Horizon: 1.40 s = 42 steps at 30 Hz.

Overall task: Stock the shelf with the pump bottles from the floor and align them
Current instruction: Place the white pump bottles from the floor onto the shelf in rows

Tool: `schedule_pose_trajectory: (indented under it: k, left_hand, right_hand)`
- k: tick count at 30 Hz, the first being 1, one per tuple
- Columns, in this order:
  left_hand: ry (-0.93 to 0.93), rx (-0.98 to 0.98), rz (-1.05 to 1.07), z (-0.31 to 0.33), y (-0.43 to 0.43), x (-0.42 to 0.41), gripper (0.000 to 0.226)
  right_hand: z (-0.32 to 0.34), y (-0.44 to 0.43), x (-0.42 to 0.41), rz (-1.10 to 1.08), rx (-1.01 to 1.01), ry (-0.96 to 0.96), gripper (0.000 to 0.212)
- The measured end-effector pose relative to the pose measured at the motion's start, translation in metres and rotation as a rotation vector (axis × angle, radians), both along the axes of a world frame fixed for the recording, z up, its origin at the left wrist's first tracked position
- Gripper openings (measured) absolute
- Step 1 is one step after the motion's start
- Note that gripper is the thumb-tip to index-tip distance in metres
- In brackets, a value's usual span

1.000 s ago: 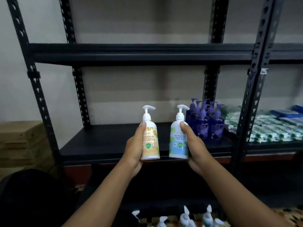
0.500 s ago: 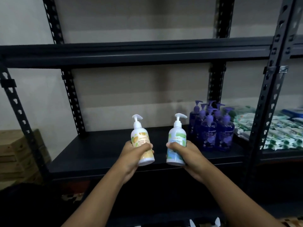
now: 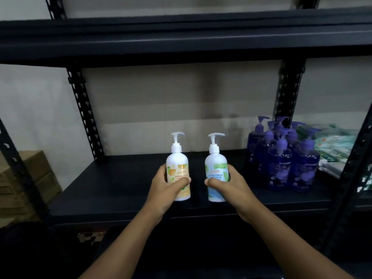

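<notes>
My left hand (image 3: 168,187) grips a white pump bottle with an orange label (image 3: 178,168), held upright over the front of the black shelf (image 3: 120,184). My right hand (image 3: 226,186) grips a second white pump bottle with a green and blue label (image 3: 216,166), upright and a short gap to the right of the first. Both bottle bases sit at or just above the shelf surface; I cannot tell if they touch it. Several purple pump bottles (image 3: 281,158) stand grouped on the shelf to the right.
The upper shelf board (image 3: 181,37) runs across overhead. Black perforated uprights stand at the back left (image 3: 84,111), back right (image 3: 285,91) and front right (image 3: 354,178). Green and white packets (image 3: 338,146) lie beyond the purple bottles. Cardboard boxes (image 3: 28,178) are stacked at the left.
Both hands have carried the two bottles forward and down to the shelf surface. The view has moved closer and the bottles on the floor have dropped out of sight.
</notes>
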<state>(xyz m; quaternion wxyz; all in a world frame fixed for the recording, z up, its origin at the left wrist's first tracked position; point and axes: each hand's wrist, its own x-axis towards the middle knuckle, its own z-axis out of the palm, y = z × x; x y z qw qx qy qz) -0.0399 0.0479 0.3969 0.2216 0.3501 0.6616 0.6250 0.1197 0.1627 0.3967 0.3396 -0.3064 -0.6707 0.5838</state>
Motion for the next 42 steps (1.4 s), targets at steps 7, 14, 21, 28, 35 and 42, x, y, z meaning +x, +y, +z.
schedule_pose_trajectory:
  k: [7, 14, 21, 28, 35, 42]
  left_hand:
    - [0.078, -0.075, 0.075, -0.008, 0.031, -0.045, 0.047]
    - [0.118, -0.039, 0.095, -0.023, 0.045, -0.070, 0.048]
    - [0.069, 0.019, 0.101, -0.033, 0.045, -0.075, 0.043]
    - [0.005, 0.075, 0.140, -0.035, 0.043, -0.069, 0.034]
    - [-0.057, 0.106, 0.170, -0.028, 0.039, -0.073, 0.024]
    - [-0.049, 0.103, 0.238, -0.028, 0.034, -0.074, 0.032]
  right_hand:
    - [-0.014, 0.036, -0.044, -0.052, 0.063, -0.044, 0.044]
    - [-0.035, 0.059, -0.068, -0.129, 0.121, -0.021, 0.038]
    - [-0.051, 0.069, -0.074, -0.148, 0.146, -0.019, 0.043]
    - [-0.062, 0.071, -0.079, -0.133, 0.181, -0.056, 0.048]
    - [-0.066, 0.074, -0.082, -0.140, 0.258, -0.179, 0.071]
    - [-0.063, 0.099, -0.109, -0.204, 0.267, -0.289, 0.058]
